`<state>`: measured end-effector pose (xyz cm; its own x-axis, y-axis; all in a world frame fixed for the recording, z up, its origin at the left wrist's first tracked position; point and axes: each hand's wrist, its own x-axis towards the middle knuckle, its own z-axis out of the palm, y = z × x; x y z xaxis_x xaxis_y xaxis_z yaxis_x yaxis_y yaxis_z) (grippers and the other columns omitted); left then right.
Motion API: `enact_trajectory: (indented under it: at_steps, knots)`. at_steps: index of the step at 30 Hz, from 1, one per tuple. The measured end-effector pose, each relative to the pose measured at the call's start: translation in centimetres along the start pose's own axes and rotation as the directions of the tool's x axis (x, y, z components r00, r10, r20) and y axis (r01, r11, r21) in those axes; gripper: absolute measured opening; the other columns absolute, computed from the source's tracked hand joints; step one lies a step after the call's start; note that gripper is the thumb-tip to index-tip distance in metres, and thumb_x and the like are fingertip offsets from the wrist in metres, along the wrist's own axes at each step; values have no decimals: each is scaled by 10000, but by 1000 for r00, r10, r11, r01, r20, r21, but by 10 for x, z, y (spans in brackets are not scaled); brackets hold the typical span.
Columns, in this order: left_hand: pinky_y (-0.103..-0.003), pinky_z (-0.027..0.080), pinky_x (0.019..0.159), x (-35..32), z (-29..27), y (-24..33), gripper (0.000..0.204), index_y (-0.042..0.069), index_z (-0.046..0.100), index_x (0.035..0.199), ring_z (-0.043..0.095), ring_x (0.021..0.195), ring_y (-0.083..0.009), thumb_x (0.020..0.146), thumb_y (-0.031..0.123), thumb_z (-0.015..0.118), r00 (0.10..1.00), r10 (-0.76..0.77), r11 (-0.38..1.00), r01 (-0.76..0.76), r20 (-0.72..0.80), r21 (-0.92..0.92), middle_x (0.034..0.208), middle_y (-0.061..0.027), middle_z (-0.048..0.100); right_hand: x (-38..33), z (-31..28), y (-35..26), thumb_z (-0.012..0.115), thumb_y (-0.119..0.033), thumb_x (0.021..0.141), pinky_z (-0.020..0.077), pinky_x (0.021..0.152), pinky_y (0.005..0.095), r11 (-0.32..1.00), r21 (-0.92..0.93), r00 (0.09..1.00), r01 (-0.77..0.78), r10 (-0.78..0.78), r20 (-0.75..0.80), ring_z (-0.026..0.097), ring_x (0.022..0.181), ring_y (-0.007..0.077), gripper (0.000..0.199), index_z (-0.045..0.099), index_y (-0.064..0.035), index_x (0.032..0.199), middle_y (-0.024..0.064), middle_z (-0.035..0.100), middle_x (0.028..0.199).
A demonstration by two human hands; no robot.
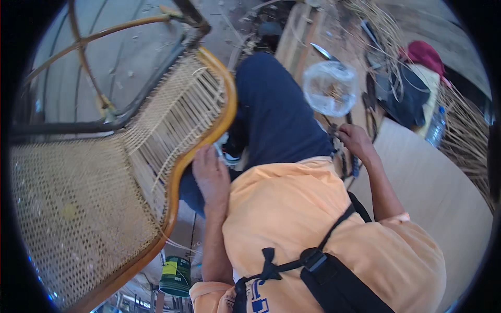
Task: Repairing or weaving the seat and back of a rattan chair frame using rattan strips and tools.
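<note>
A cane chair (78, 193) with a varnished wooden rim lies tilted at my left. Part of its woven panel shows bare parallel strands (167, 130), with the close mesh on both sides. Against the outer edge of the rim rests my left hand (211, 175), its fingers mostly stretched out. On the other side, my right hand (356, 141) is low over a wooden board (313, 26), beside dark hand tools (342, 161). Its fingers are curled together at a small dark object, whose kind I cannot make out.
Beyond my right hand stand a clear plastic tub (330, 88) and a knife (322, 51). Loose cane strands (383, 26), a dark cloth (407, 96), a maroon cloth (425, 57) and a plastic bottle (436, 127) lie farther right. A green bucket (175, 276) stands below the chair.
</note>
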<state>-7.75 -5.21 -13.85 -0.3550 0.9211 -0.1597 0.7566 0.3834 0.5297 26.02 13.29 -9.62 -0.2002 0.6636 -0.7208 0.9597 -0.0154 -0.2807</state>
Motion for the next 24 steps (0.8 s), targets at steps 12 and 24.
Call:
enact_trajectory:
  at_steps: [12, 24]
  knots:
    - [-418, 409, 860, 69, 14, 26, 325, 32, 576, 1087, 505, 967, -315, 775, 121, 593, 987, 43, 997, -33, -154, 66, 1029, -136, 549, 186, 36, -254, 575, -258, 844, 468, 824, 399, 382, -574, 583, 725, -784, 214, 605, 981, 285, 213, 607, -78, 954, 122, 638, 1007]
    - [-447, 394, 881, 75, 10, 7, 396, 43, 548, 1126, 509, 1015, -336, 809, 272, 606, 983, -177, 966, 185, -59, 184, 1104, -142, 546, 230, 14, -253, 592, -268, 785, 500, 754, 410, 386, -430, 569, 816, -664, 485, 628, 845, 339, 216, 663, -66, 818, 164, 650, 851]
